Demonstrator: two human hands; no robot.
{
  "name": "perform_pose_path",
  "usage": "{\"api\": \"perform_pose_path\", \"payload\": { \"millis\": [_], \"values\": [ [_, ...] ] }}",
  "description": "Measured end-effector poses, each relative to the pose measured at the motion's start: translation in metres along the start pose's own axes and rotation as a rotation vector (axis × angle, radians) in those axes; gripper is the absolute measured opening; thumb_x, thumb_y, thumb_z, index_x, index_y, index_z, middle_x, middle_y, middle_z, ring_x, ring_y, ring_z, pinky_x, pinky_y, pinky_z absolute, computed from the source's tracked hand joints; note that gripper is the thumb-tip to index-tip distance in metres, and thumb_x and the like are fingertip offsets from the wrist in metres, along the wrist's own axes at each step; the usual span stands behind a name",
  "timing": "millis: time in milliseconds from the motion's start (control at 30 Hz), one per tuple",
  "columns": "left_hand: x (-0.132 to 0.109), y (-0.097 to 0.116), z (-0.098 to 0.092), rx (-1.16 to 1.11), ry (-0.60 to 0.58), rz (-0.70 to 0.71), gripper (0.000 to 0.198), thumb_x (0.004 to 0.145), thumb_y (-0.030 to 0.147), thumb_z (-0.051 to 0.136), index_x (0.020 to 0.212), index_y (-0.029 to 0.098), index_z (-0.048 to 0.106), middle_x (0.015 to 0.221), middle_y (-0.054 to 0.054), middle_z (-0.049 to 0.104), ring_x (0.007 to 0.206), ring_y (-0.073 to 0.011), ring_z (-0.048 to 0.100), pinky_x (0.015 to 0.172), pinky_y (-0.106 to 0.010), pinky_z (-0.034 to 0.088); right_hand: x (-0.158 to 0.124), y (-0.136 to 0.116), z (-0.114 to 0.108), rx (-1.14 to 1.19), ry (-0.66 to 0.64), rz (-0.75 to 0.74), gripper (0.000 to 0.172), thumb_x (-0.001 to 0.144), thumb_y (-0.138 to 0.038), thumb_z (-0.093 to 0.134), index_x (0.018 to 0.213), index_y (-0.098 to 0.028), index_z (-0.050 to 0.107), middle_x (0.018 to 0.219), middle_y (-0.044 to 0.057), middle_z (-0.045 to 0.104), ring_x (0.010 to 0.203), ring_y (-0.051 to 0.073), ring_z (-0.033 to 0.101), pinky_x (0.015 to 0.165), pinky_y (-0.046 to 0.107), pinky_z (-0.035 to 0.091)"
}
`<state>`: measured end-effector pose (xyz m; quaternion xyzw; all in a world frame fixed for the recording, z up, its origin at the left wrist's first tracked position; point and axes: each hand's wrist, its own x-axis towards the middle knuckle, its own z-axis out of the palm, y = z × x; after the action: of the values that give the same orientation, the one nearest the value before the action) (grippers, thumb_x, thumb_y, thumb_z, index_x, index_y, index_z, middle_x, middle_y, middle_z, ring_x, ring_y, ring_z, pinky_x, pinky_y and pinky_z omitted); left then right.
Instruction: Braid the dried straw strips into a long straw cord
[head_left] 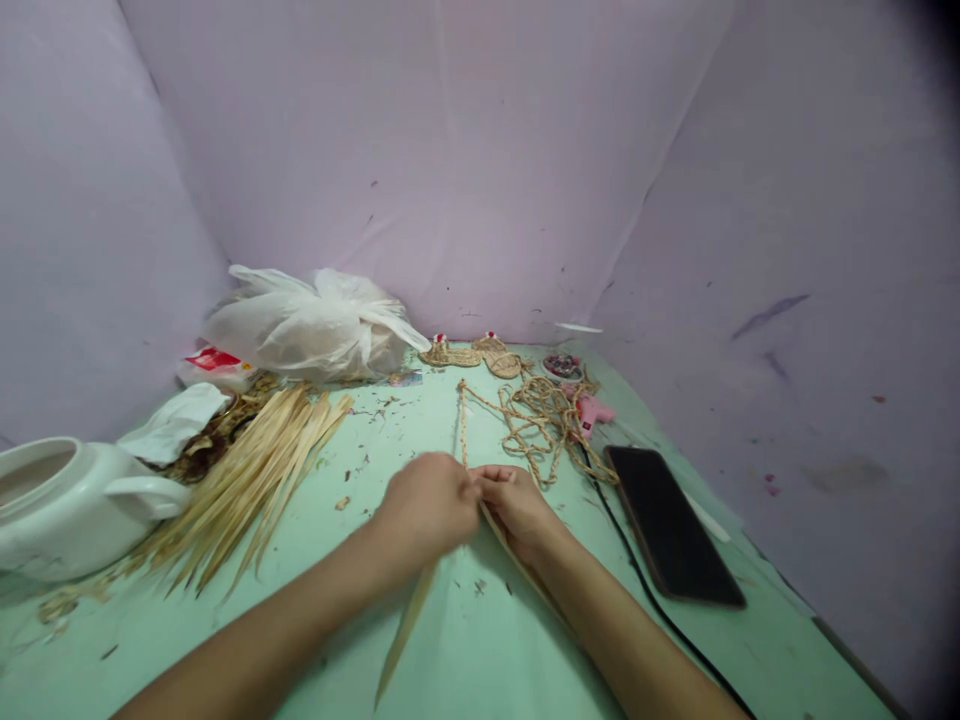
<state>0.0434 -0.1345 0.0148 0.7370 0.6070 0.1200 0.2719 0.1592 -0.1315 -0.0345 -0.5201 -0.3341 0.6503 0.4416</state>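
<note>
Green surface (487,660) on my feed: right hand (523,512) pinches braided cord (463,430); left hand (431,507) is blurred, its grip I cannot tell.

Between the dried leaf strips (259,475) and the left hand (431,505), passage is afforded; on the right, the way is blocked by braided cord (551,410), black cable (651,599) and smartphone (675,530).

- A small craft workspace, closed in by purple walls (525,150)
- Green table (420,420) with scattered plant scraps (343,503)
- Dry straw (259,475), braided cord (551,390) and small woven pieces (501,362)
- What looks like a pink glue gun (594,412)
</note>
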Motion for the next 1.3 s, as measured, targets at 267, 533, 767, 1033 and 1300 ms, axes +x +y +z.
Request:
{"api": "perform_pose_path", "payload": {
  "millis": [267, 533, 767, 1033, 1300],
  "values": [
    [0.024, -0.017, 0.013, -0.925, -0.3, -0.253, 0.015, 0.068, 0.027, 0.049, 0.06, 0.014, 0.047, 0.049, 0.0, 0.05, 0.045, -0.0092, 0.047, 0.049, -0.023, 0.04, -0.001, -0.003, -0.003, 0.032, -0.147, -0.038, 0.02, 0.052, -0.03, 0.064, 0.052, -0.013, 0.053, 0.043, -0.001, 0.052, 0.039, 0.008, 0.044, 0.045, 0.022, 0.033],
    [0.027, -0.022, 0.025, -0.508, -0.173, -0.167, 0.02, 0.063, 0.016, 0.045, 0.044, 0.016, 0.041, 0.035, 0.007, 0.027, 0.035, -0.0053, 0.021, 0.039, -0.022, 0.013, 0.008, -0.003, -0.017, -0.727, -0.071, -0.342, 0.013, 0.065, -0.019, 0.051, 0.056, -0.013, 0.058, 0.05, 0.001, 0.055, 0.047, 0.008, 0.042, 0.048, 0.021, 0.028],
    [0.027, -0.029, 0.043, -0.173, 0.09, 0.024, 0.02, 0.056, 0.013, 0.04, 0.039, 0.017, 0.031, 0.042, 0.005, 0.022, 0.046, -0.0077, 0.026, 0.046, -0.024, 0.015, -0.011, -0.004, -0.009, -1.336, 0.107, -0.523, 0.019, 0.067, -0.009, 0.045, 0.06, -0.015, 0.061, 0.062, 0.006, 0.062, 0.057, 0.012, 0.051, 0.051, 0.023, 0.027],
    [0.026, -0.028, 0.044, -0.371, 0.049, -0.079, 0.022, 0.053, 0.016, 0.042, 0.038, 0.018, 0.027, 0.04, 0.006, 0.017, 0.042, -0.0061, 0.019, 0.042, -0.023, 0.013, -0.043, -0.015, 0.012, -1.566, 0.186, -0.308, 0.021, 0.071, -0.015, 0.045, 0.076, -0.015, 0.066, 0.076, 0.012, 0.064, 0.065, 0.02, 0.059, 0.052, 0.027, 0.028],
    [0.02, -0.029, 0.035, -0.773, -0.077, -0.15, 0.014, 0.05, 0.018, 0.049, 0.039, 0.015, 0.042, 0.036, 0.006, 0.029, 0.04, -0.005, 0.023, 0.042, -0.021, 0.017, -0.053, 0.011, 0.024, -1.552, 0.068, -0.424, 0.023, 0.071, -0.012, 0.047, 0.087, -0.01, 0.063, 0.082, 0.013, 0.064, 0.066, 0.016, 0.058, 0.057, 0.025, 0.033]
  ]
}}
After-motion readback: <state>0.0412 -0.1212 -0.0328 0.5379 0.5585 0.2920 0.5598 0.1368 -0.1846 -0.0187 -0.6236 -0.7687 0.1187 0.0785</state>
